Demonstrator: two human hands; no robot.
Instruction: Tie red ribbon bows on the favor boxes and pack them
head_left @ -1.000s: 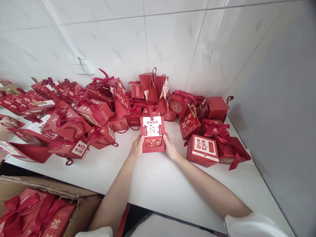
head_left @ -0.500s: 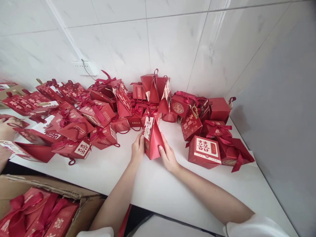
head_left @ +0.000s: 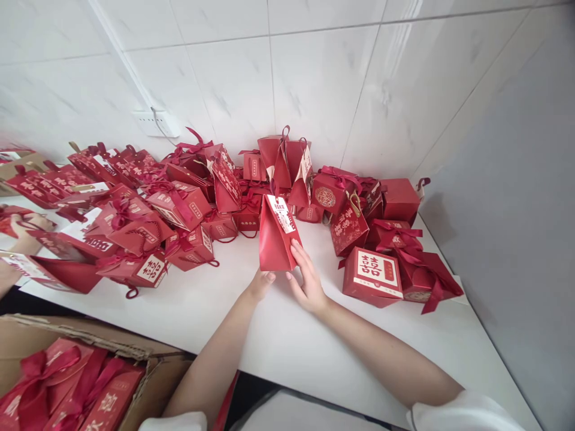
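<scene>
A red gift box, peaked like a tent with a ribbon loop and a white printed tag, is upright before me between my hands. My right hand lies along its right side, fingers on the tagged face and thumb near the lower edge. At the bottom left corner is my left hand, its thumb by the base and its other fingers hidden by the box. Just behind stand further tent-shaped red boxes. Right of my hands sits a closed box with a white double-happiness label.
Red gift boxes heap up across the left of the white table. A cardboard carton of red boxes is at lower left. Another person's hand reaches in at far left. A tiled wall with a socket runs behind.
The gift box has turned, so its tag now faces right instead of left, and it sits slightly farther back. My left hand has slid down to its bottom corner.
</scene>
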